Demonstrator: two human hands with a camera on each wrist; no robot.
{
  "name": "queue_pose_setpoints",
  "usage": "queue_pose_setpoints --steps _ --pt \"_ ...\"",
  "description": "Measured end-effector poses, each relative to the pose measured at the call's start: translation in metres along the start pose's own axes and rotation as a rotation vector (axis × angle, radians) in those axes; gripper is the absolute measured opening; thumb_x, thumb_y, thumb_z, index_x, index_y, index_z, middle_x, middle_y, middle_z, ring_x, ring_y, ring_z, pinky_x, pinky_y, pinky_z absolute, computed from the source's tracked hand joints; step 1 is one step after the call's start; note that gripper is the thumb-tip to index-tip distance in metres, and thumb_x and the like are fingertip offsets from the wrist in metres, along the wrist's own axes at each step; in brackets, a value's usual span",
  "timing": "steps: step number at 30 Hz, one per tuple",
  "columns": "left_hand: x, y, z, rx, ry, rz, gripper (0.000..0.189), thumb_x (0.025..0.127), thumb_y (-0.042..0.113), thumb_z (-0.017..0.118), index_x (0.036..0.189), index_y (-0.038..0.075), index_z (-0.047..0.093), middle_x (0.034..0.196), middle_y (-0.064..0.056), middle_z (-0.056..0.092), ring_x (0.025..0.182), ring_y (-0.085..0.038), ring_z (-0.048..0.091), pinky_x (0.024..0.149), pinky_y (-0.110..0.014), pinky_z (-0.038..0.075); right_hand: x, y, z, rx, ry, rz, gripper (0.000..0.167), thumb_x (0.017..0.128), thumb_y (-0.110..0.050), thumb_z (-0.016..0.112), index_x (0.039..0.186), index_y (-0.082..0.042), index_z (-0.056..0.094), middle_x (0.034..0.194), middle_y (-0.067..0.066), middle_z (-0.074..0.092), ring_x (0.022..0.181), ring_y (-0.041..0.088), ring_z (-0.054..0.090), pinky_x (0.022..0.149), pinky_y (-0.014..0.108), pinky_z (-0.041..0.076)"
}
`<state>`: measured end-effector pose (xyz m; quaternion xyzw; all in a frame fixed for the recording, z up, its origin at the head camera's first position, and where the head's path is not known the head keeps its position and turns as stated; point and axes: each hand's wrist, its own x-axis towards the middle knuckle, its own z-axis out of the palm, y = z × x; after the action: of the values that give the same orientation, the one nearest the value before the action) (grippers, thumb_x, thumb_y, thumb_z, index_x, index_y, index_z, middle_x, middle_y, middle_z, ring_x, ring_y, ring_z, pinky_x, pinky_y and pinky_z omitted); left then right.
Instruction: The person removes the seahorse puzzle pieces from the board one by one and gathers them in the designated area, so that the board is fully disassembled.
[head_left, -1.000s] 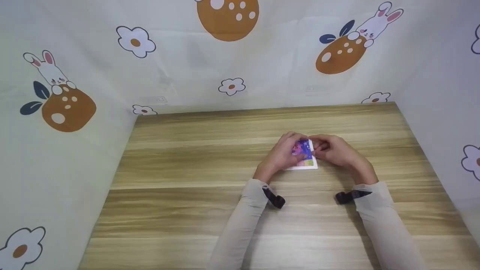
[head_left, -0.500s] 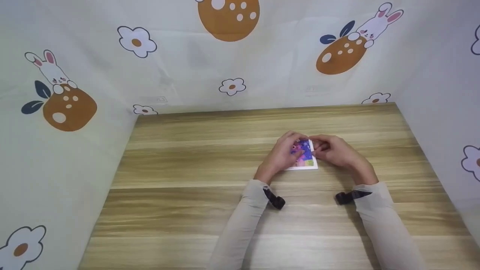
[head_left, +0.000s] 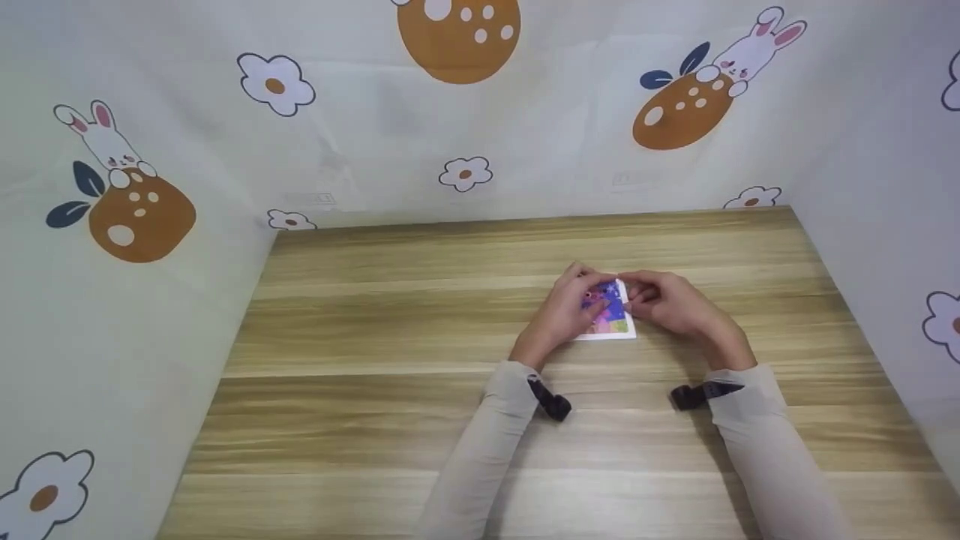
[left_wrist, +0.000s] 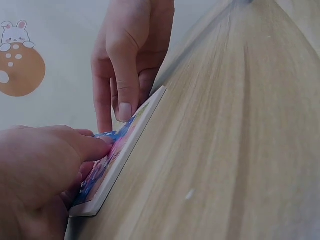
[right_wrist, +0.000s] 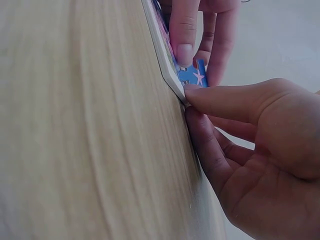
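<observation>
Thumb and forefinger of the right hand (head_left: 679, 304) pinch the right edge of the puzzle (head_left: 616, 315); the left hand (head_left: 561, 306) holds the puzzle from its left, thumb on the picture, a starfish (right_wrist: 199, 76) showing beside that thumb. The puzzle sits on the table (head_left: 360, 405). Nearer than the puzzle are pale sleeves (head_left: 480, 442); beyond it, rabbit-print cloth (head_left: 375, 142).
</observation>
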<state>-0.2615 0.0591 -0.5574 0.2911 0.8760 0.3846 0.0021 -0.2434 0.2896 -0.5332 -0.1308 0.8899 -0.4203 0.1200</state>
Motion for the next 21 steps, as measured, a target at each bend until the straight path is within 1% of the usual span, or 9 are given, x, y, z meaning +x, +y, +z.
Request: queue_pose_setpoints --steps 5,10,13,15,18,21 --pt "0.001 -0.001 0.002 -0.025 0.035 -0.012 0.043 0.102 0.011 0.075 0.144 0.011 0.069 0.133 -0.007 0.064 0.118 -0.017 0.067 0.107 -0.015 0.051 -0.001 -0.001 -0.002 0.004 -0.006 0.015 0.060 0.095 -0.001 0.078 0.152 0.003 0.058 0.115 0.020 0.075 0.109 0.032 0.073 0.088 0.013 0.055" --pt "-0.002 -0.002 0.002 -0.109 0.127 -0.005 0.039 0.101 0.013 0.077 0.140 0.011 0.072 0.131 -0.005 0.068 0.112 -0.016 0.070 0.098 -0.014 0.055 -0.001 -0.001 -0.003 -0.004 -0.004 0.016 0.060 0.095 -0.002 0.078 0.152 0.003 0.058 0.116 0.020 0.075 0.109 0.032 0.072 0.088 0.013 0.055" --pt "-0.006 -0.003 0.000 -0.163 0.179 0.022 0.038 0.101 0.015 0.077 0.139 0.012 0.074 0.133 -0.005 0.070 0.109 -0.016 0.071 0.093 -0.017 0.058 0.000 0.000 -0.002 -0.013 -0.002 0.019 0.061 0.096 -0.002 0.077 0.153 0.002 0.057 0.117 0.020 0.075 0.109 0.032 0.072 0.088 0.014 0.056" --pt "-0.009 -0.005 -0.003 -0.175 0.196 0.041 0.037 0.101 0.015 0.077 0.138 0.013 0.074 0.134 -0.005 0.071 0.110 -0.016 0.071 0.094 -0.018 0.059 0.000 0.000 -0.002 -0.018 -0.001 0.027 0.061 0.096 -0.002 0.077 0.153 0.001 0.057 0.117 0.019 0.074 0.109 0.030 0.071 0.088 0.015 0.056" --pt "-0.016 -0.011 -0.010 -0.165 0.207 0.041 0.036 0.101 0.017 0.078 0.136 0.014 0.075 0.134 -0.004 0.073 0.117 -0.014 0.070 0.103 -0.020 0.056 0.001 0.000 -0.001 -0.018 0.004 0.036 0.060 0.095 -0.002 0.077 0.153 0.000 0.058 0.117 0.018 0.074 0.108 0.028 0.071 0.088 0.014 0.055" --pt "-0.023 -0.018 -0.020 -0.166 0.215 0.024 0.035 0.100 0.018 0.079 0.135 0.015 0.076 0.132 -0.003 0.075 0.115 -0.014 0.071 0.101 -0.022 0.058 0.001 0.000 0.000 -0.001 0.011 0.020 0.058 0.096 -0.001 0.077 0.151 0.002 0.059 0.115 0.019 0.074 0.106 0.026 0.070 0.086 0.013 0.055"
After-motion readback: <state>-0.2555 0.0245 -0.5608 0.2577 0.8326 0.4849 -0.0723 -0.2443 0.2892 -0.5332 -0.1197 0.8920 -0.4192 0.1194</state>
